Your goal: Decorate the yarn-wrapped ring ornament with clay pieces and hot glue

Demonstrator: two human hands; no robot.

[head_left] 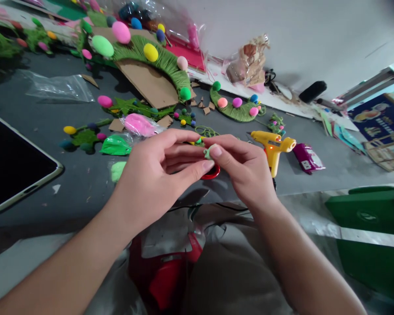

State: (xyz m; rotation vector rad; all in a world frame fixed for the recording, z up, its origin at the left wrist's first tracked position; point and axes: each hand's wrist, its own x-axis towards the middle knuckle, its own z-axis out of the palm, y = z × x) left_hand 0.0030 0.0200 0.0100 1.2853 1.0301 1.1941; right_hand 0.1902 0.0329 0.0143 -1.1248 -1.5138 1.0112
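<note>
Head view | your left hand (153,173) and right hand (249,168): fingers pinching a small pale-green piece (207,153) | held above the surface (82,175), toward its near edge | pinch lightly; it looks soft, may dent

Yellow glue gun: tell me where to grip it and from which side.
Take the yellow glue gun by its handle, coming from the near right. The handle points toward the wearer, while the nozzle points left, away from that approach. The lit red light suggests it may be hot, so best avoid the nozzle.
</note>
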